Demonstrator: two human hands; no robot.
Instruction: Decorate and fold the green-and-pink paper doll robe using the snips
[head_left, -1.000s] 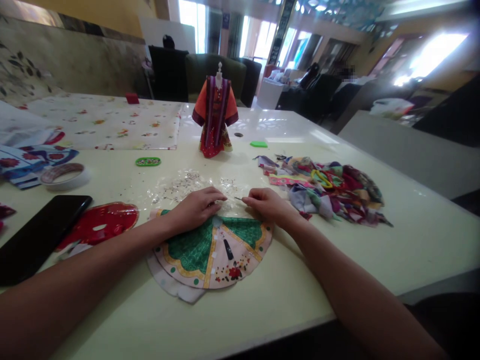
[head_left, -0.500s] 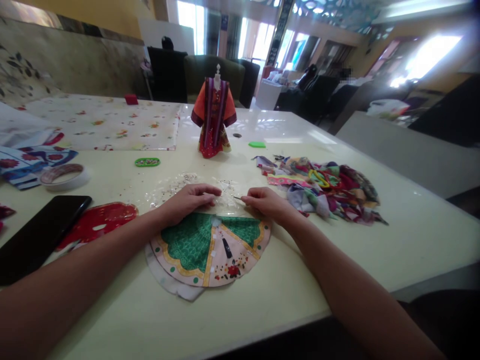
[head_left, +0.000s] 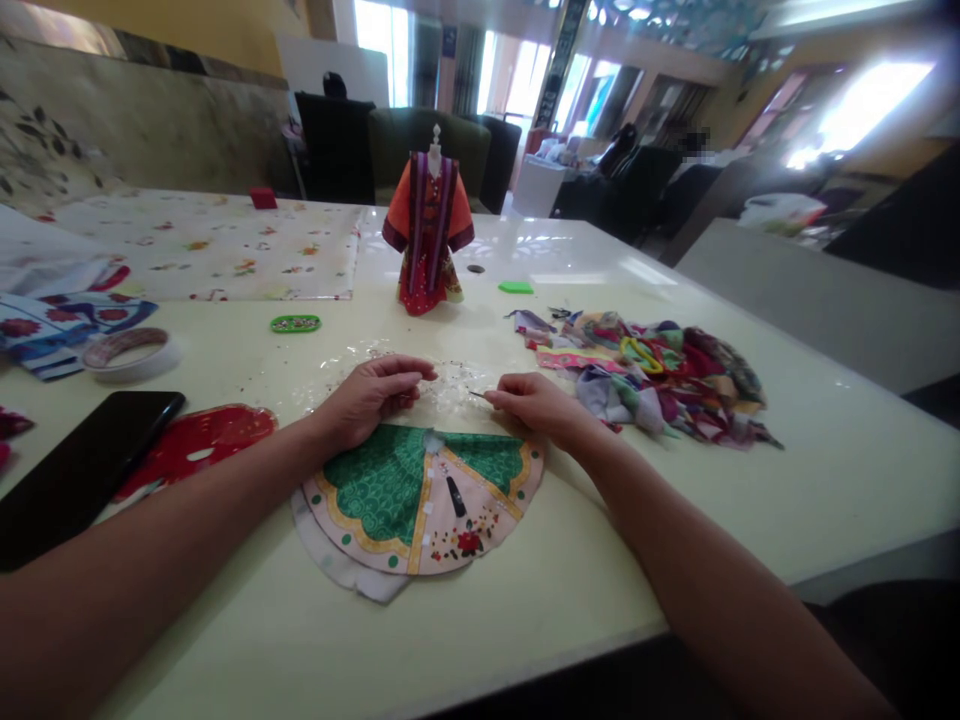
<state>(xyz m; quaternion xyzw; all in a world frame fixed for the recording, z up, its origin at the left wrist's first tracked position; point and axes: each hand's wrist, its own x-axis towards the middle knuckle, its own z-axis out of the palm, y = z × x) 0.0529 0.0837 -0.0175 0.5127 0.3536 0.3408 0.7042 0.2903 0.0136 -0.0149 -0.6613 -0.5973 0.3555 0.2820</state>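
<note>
At a glossy cream table (head_left: 570, 620), a black smartphone (head_left: 82, 480) lies at 9 o'clock, just beside a red patterned cutout (head_left: 196, 440). A roll of tape (head_left: 129, 354) sits at 10 o'clock and a small green tray of beads (head_left: 295, 323) at 11. The left hand (head_left: 371, 395) hovers at the edge of a clear plastic sheet (head_left: 337, 375) scattered with sequins, its fingers curled loosely together; whether they hold anything cannot be told. Just below the hands, at 6 o'clock, a fan-shaped fabric panel (head_left: 420, 500) in green and pink with gold trim lies flat on a white cloth backing (head_left: 337, 565). A miniature orange and red robe (head_left: 427, 235) stands on a dress form at 12 o'clock. The right hand (head_left: 534, 405) pinches a fine needle (head_left: 477, 394) between thumb and forefinger, above the plastic, its point aimed at 9 o'clock. A heap of fabric scraps (head_left: 645, 375) spreads at 2 o'clock.
</note>
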